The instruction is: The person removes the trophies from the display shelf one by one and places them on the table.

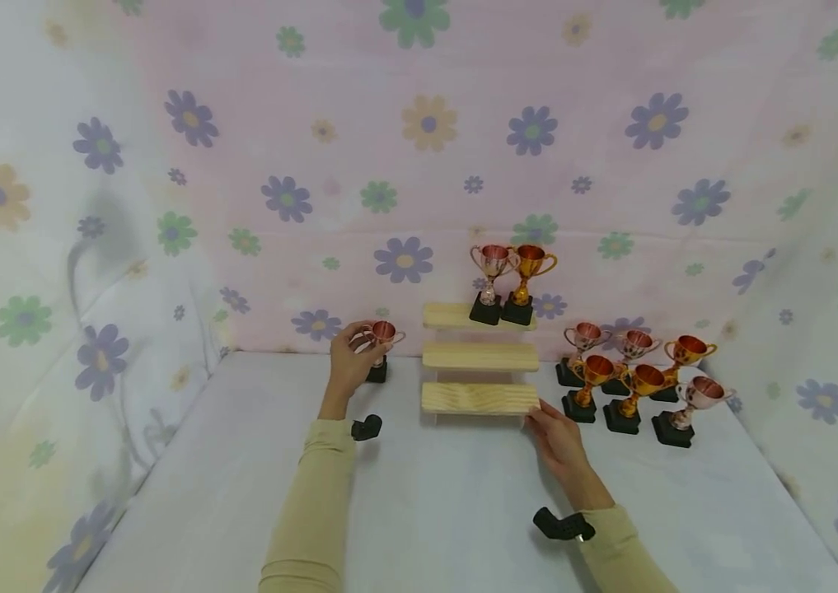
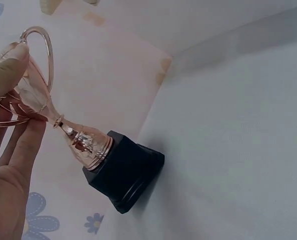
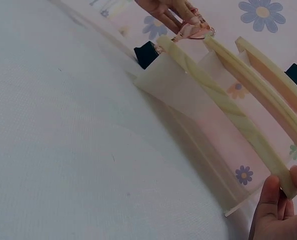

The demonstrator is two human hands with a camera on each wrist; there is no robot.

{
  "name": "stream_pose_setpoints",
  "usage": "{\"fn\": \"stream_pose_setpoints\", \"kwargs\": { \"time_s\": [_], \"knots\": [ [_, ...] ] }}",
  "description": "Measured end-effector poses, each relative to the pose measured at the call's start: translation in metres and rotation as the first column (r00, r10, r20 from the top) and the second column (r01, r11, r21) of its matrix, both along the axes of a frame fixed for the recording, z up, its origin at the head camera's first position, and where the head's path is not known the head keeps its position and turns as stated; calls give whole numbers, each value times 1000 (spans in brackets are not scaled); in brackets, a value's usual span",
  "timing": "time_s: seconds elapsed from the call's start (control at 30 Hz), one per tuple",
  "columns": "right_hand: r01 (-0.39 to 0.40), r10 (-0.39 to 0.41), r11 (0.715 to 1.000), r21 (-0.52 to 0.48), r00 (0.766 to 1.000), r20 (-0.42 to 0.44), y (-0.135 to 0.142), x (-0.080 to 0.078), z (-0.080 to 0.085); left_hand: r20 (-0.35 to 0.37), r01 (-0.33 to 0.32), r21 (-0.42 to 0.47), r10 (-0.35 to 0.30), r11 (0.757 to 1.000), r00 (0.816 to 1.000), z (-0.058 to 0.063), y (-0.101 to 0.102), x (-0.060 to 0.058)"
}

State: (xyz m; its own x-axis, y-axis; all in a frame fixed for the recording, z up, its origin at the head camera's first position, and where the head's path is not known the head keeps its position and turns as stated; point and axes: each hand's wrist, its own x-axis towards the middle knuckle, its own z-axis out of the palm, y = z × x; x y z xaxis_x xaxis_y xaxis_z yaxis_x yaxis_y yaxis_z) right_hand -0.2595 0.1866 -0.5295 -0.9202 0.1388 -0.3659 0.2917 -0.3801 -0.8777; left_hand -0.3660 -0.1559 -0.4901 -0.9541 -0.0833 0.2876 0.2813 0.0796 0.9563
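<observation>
My left hand (image 1: 350, 362) grips a rose-gold trophy cup (image 2: 36, 90) by its bowl, thumb on one side and fingers on the other. Its black base (image 2: 126, 170) stands upright at the white tabletop, left of a three-tier wooden shelf (image 1: 479, 399). With thumb and fingers, my right hand (image 1: 561, 445) pinches the right end of the shelf's lowest board (image 3: 238, 117). On the top board, toward its right end, a rose-gold trophy (image 1: 493, 262) and a gold trophy (image 1: 530, 262) stand side by side.
Several trophies, gold ones (image 1: 644, 380) and rose-gold ones (image 1: 704, 394), stand in two rows right of the shelf. Flower-printed cloth (image 1: 330, 198) hangs behind and at both sides of the white table (image 1: 448, 511). Black wrist cameras (image 1: 563, 525) sit at both cuffs.
</observation>
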Motion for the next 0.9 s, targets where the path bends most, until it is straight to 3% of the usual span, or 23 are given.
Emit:
{"fn": "stream_pose_setpoints", "kwargs": {
  "time_s": [0.4, 0.7, 0.9],
  "knots": [
    [10, -10, 1000, 2, 1000, -10, -2, 2, -1, 17, 51, 11, -51, 999, 999, -2, -1, -8],
    [26, -26, 1000, -4, 1000, -11, -1, 2, 1, 28, 31, 55, -33, 998, 999, 22, 4, 12],
    [24, -24, 1000, -8, 999, -22, -3, 1, -1, 14, 18, 80, -19, 997, 1000, 12, 10, 7]
  ]
}}
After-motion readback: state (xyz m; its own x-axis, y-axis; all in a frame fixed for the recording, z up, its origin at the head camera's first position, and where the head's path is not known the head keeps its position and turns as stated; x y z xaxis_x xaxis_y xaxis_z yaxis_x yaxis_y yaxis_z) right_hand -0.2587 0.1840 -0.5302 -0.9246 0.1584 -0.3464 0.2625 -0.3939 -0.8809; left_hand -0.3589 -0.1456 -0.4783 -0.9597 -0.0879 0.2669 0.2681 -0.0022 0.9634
